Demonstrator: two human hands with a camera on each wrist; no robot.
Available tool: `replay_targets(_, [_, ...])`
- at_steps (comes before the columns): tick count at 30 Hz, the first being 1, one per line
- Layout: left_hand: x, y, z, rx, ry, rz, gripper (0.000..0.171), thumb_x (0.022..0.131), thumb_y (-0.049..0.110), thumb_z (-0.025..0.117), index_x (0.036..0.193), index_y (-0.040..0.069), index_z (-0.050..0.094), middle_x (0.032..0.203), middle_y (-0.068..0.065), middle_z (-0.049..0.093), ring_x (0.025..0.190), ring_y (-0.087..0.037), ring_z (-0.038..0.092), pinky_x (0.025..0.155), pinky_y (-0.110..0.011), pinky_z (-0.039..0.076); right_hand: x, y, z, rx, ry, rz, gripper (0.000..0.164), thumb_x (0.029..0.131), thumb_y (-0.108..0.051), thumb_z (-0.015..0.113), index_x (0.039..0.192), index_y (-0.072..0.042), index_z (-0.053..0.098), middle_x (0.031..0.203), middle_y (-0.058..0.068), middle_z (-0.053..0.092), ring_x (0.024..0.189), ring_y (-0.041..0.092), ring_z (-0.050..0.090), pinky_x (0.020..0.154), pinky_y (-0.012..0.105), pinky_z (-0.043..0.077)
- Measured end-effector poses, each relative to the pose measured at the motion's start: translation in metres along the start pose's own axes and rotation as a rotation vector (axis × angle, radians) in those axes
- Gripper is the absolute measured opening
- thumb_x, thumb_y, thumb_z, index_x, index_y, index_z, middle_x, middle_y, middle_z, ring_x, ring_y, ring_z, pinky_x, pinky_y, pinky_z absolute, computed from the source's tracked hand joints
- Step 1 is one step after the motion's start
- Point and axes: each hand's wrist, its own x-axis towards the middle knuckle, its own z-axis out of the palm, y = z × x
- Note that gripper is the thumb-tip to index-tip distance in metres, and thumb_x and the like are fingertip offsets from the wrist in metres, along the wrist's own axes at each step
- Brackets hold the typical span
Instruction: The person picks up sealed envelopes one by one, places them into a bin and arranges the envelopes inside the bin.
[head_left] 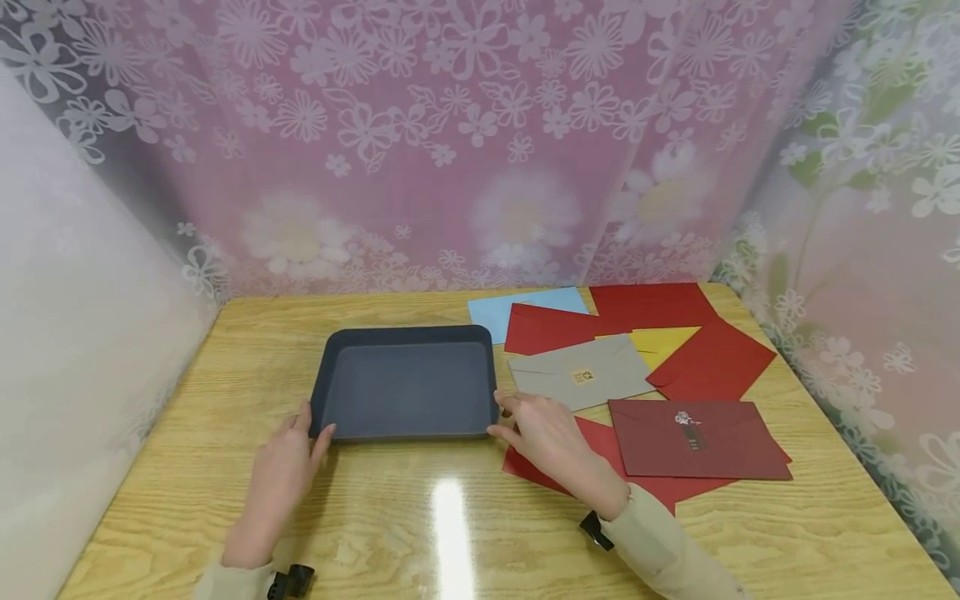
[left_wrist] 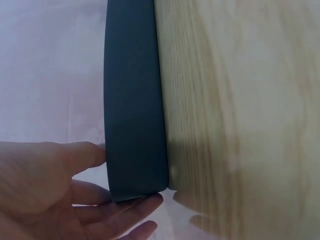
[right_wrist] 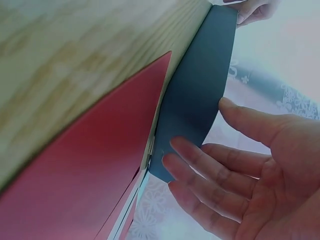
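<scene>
A dark grey rectangular tray (head_left: 412,387) with a raised rim sits on the wooden table, its inside bare. My left hand (head_left: 281,471) grips the near left corner, thumb on the front side and fingers along the left side. In the left wrist view, the left hand's fingers (left_wrist: 125,220) reach around the tray's corner. At the near right corner my right hand (head_left: 555,437) holds the tray, with the thumb at the front and the fingers against the right side. The right wrist view shows the right thumb (right_wrist: 250,122) at the tray's rim.
Right of the tray lie overlapping envelopes: a grey one (head_left: 581,372) with a sticker, a dark maroon one (head_left: 701,450), several red ones (head_left: 716,358), a light blue one (head_left: 491,315) and a yellow one (head_left: 667,342). A floral curtain (head_left: 450,167) hangs behind the table.
</scene>
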Motion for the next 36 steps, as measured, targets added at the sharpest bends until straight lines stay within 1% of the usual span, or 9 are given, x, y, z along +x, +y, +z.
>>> replay_targets(8, [-0.003,0.01,0.004,-0.006,-0.001,-0.002,0.058,0.097,0.018,0.067,0.132,-0.024,0.048,0.113,-0.045,0.059,0.065,-0.044,0.067,0.054,-0.047,0.055,-0.006,0.009,-0.004,-0.03,0.011,-0.009,0.051,0.077,-0.027,0.087,0.12,-0.004,0.074,0.087,0.005,0.075,0.047,0.008,0.047,0.042,0.021,0.023])
replay_targets(12, [-0.005,0.014,0.006,-0.01,-0.001,-0.01,0.058,0.097,0.019,0.067,0.132,-0.024,0.048,0.113,-0.044,0.06,0.071,-0.046,0.068,0.058,-0.049,0.056,-0.008,0.011,-0.008,-0.045,0.0,0.005,0.051,0.077,-0.029,0.087,0.12,-0.005,0.075,0.087,0.004,0.075,0.045,0.006,0.037,0.044,0.022,0.024])
replay_targets(17, [-0.007,0.016,0.009,-0.001,-0.006,-0.018,0.059,0.098,0.019,0.066,0.135,-0.023,0.047,0.116,-0.042,0.06,0.078,-0.049,0.068,0.063,-0.051,0.057,-0.009,0.014,-0.011,-0.045,-0.017,0.014,0.049,0.077,-0.031,0.087,0.119,-0.008,0.076,0.097,0.004,0.077,0.043,0.006,0.032,0.045,0.021,0.022])
replay_targets(19, [-0.007,0.016,0.009,0.007,-0.003,-0.006,0.06,0.098,0.019,0.066,0.135,-0.023,0.046,0.116,-0.042,0.06,0.083,-0.049,0.068,0.066,-0.051,0.057,-0.009,0.014,-0.011,-0.044,-0.02,0.014,0.048,0.077,-0.031,0.087,0.118,-0.008,0.076,0.095,0.003,0.077,0.042,0.006,0.029,0.045,0.022,0.019])
replay_targets(22, [-0.008,0.015,0.01,0.03,0.017,0.032,0.06,0.097,0.019,0.068,0.135,-0.022,0.047,0.117,-0.04,0.061,0.094,-0.051,0.066,0.075,-0.053,0.056,-0.009,0.014,-0.011,-0.048,-0.016,0.011,0.048,0.077,-0.03,0.087,0.117,-0.008,0.076,0.082,0.001,0.074,0.042,0.007,0.026,0.045,0.022,0.017])
replay_targets(25, [-0.008,0.015,0.01,0.067,0.067,0.077,0.06,0.094,0.018,0.071,0.137,-0.018,0.05,0.124,-0.039,0.058,0.112,-0.054,0.057,0.089,-0.061,0.05,-0.009,0.014,-0.011,-0.06,-0.004,0.003,0.048,0.076,-0.03,0.088,0.117,-0.008,0.077,0.072,-0.001,0.068,0.042,0.007,0.026,0.045,0.022,0.017])
replay_targets(30, [-0.004,0.018,0.009,0.127,0.146,0.213,0.056,0.088,0.017,0.077,0.137,-0.002,0.058,0.136,-0.028,0.055,0.131,-0.051,0.046,0.1,-0.069,0.039,-0.01,0.014,-0.01,-0.067,0.006,-0.006,0.047,0.075,-0.031,0.088,0.115,-0.009,0.077,0.076,-0.001,0.07,0.042,0.006,0.024,0.045,0.022,0.016])
replay_targets(33, [0.0,0.021,0.011,0.133,0.128,0.325,0.04,0.089,0.018,0.077,0.125,0.004,0.068,0.126,-0.018,0.065,0.124,-0.042,0.055,0.1,-0.063,0.043,-0.01,0.014,-0.011,-0.066,0.0,-0.006,0.047,0.076,-0.032,0.088,0.115,-0.009,0.077,0.075,-0.002,0.07,0.043,0.006,0.022,0.045,0.022,0.015])
replay_targets(36, [0.003,0.025,0.013,0.127,0.067,0.385,0.022,0.091,0.02,0.074,0.108,0.006,0.073,0.104,-0.009,0.071,0.105,-0.033,0.063,0.093,-0.052,0.05,-0.009,0.014,-0.011,-0.071,-0.008,-0.002,0.048,0.077,-0.033,0.087,0.117,-0.009,0.077,0.064,-0.005,0.061,0.043,0.006,0.019,0.045,0.023,0.014])
